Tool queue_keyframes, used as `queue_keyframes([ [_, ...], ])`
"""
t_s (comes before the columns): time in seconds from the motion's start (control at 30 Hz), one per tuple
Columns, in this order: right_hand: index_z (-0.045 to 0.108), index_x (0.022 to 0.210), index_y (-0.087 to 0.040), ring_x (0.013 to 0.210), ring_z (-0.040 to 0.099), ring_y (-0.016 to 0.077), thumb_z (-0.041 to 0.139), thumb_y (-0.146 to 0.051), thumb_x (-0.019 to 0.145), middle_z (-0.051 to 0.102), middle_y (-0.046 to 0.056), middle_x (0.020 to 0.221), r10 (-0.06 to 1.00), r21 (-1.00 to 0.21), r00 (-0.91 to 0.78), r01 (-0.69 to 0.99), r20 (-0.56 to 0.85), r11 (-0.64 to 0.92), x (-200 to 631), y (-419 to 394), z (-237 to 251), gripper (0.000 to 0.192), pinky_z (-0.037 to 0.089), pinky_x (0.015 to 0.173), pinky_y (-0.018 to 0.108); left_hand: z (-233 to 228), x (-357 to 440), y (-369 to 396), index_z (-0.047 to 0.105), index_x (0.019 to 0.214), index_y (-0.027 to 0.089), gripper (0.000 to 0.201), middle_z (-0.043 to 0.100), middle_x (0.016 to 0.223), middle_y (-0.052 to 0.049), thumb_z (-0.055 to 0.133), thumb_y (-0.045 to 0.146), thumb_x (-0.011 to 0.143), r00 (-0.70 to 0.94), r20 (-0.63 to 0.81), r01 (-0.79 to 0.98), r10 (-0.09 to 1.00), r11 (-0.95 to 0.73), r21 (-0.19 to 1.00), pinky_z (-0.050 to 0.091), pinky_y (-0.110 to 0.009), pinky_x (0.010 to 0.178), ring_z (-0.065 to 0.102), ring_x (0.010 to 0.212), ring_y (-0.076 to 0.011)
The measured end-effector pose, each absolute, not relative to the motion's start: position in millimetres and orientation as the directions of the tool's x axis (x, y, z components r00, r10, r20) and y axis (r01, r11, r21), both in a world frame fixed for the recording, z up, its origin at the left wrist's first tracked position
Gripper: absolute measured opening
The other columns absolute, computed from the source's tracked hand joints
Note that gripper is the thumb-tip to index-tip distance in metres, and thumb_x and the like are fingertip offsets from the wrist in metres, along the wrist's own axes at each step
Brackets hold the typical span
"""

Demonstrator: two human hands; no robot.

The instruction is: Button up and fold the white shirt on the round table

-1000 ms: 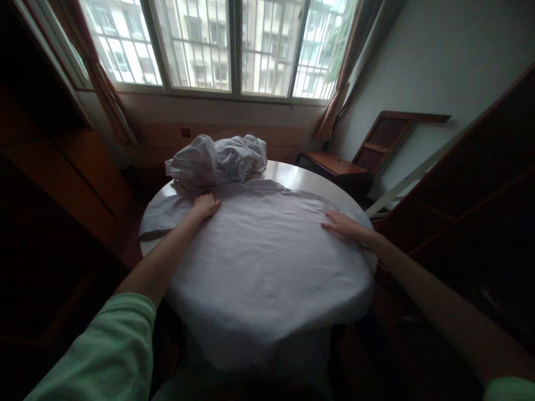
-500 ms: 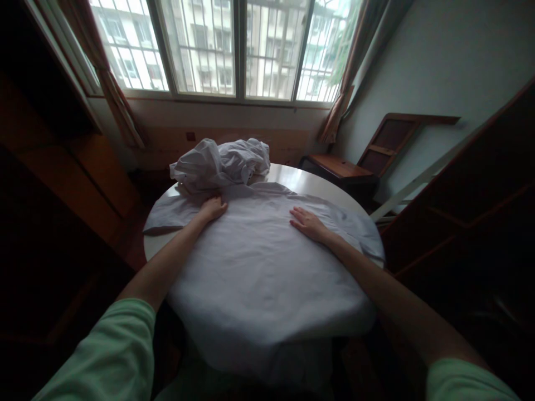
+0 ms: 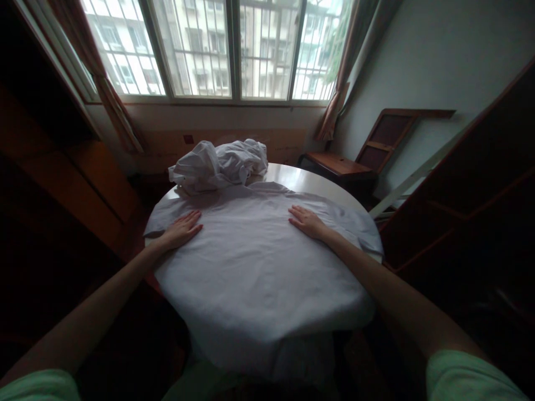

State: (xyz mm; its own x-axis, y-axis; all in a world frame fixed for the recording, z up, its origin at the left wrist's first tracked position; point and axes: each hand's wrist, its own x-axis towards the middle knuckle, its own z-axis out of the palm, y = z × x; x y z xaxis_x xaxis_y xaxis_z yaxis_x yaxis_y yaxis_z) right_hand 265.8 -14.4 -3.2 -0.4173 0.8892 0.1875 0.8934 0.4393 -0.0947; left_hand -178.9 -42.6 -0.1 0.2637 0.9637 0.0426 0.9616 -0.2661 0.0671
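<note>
left hand (image 3: 180, 229), right hand (image 3: 307, 221), fingers flat on shirt (image 3: 259, 262)

I see a plain white cotton shirt (image 3: 259, 262) spread over a glossy off-white round table (image 3: 309, 184), with a crumpled pile of white garments (image 3: 219, 161) of the same shade behind it. My pale green short sleeves (image 3: 463, 379) frame the view. Reddish-brown curtains (image 3: 112, 94) flank the window, whose white bars form a grid against pale buildings. The wooden furniture (image 3: 346, 161) is reddish brown.
</note>
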Motion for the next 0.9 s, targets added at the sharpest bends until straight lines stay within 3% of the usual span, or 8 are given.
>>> queue_keyframes([
  [0.43, 0.046, 0.135, -0.012, 0.134, 0.033, 0.0250, 0.031, -0.047, 0.092, 0.039, 0.013, 0.144, 0.889, -0.098, -0.416, 0.893, 0.192, 0.439, 267.0, -12.8, -7.1, 0.057, 0.028, 0.110, 0.042, -10.5, -204.6, -133.5, 0.048, 0.131, 0.010, 0.058, 0.045, 0.140, -0.011, 0.024, 0.040, 0.088, 0.282, 0.254, 0.913, 0.925, -0.340, 0.224, 0.033, -0.038, 0.109, 0.041, 0.129, -0.0218],
  [0.67, 0.047, 0.134, -0.014, 0.134, 0.033, 0.0253, 0.033, -0.045, 0.092, 0.039, 0.013, 0.144, 0.893, -0.124, -0.408, 0.892, 0.192, 0.434, 266.6, -13.5, -7.8, 0.054, 0.029, 0.109, 0.043, -0.7, -204.1, -102.5, 0.047, 0.131, 0.006, 0.058, 0.043, 0.141, -0.014, 0.023, 0.032, 0.086, 0.296, 0.159, 0.937, 0.942, -0.318, 0.142, 0.030, -0.037, 0.110, 0.036, 0.132, -0.0224],
  [0.9, 0.048, 0.133, -0.014, 0.133, 0.035, 0.0259, 0.034, -0.046, 0.092, 0.040, 0.013, 0.143, 0.892, -0.123, -0.406, 0.893, 0.198, 0.433, 265.9, -15.3, -5.1, 0.054, 0.030, 0.108, 0.043, -0.7, -195.8, -83.2, 0.048, 0.130, 0.012, 0.052, 0.051, 0.131, -0.013, 0.032, 0.028, 0.083, 0.200, 0.278, 0.970, 0.940, -0.231, 0.081, 0.035, -0.040, 0.105, 0.043, 0.125, -0.0262],
])
